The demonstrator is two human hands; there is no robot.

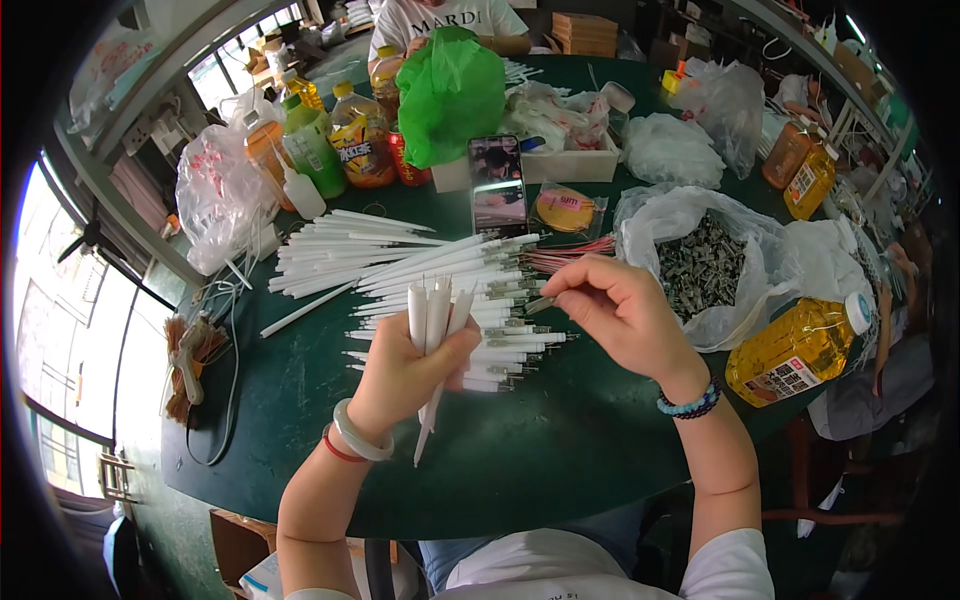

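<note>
Head view | tubes gripped in left hand, long axes roughly upright | small piece pinched by right hand, rightward of tubes | hands apart | tube pile spread beyond left hand

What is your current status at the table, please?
Left hand closed around several white tapered sticks. Right hand pinching a small piece. More white sticks spread on the table beyond.
</note>
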